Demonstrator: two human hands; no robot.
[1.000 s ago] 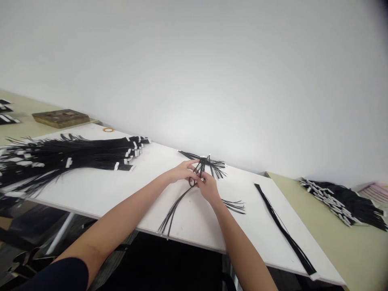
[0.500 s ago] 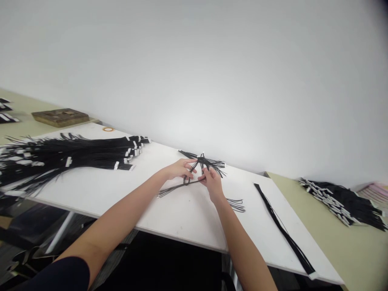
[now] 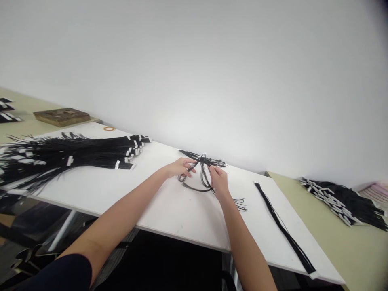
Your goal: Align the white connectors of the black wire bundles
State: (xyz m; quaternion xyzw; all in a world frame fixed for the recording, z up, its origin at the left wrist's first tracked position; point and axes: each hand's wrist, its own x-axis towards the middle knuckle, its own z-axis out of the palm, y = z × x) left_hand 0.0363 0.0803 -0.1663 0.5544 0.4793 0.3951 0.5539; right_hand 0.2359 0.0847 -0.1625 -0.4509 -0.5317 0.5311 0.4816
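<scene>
A bundle of thin black wires point(image 3: 194, 189) with a white connector point(image 3: 201, 156) at its top lies bent into loops on the white table. My left hand point(image 3: 178, 168) is closed round the left loop near the connector, thumb and fingers on the wires. My right hand point(image 3: 218, 178) pinches wires on the right side of the same bundle. One curved strand group sags between the hands, and loose wire ends spread to the right, past my right wrist. The fingertips of my right hand are partly hidden.
A large pile of black wire bundles point(image 3: 91, 151) with white connectors covers the table's left. A single flat bundle point(image 3: 285, 232) lies at right. More bundles point(image 3: 342, 202) sit on the greenish table point(image 3: 306, 214). A brown block point(image 3: 62, 116) and an orange ring point(image 3: 109, 128) are at back left.
My right hand has shifted slightly right and up. Wire ends that pointed out to the lower left are gone from there, and a wide curve of wire now hangs between my hands.
</scene>
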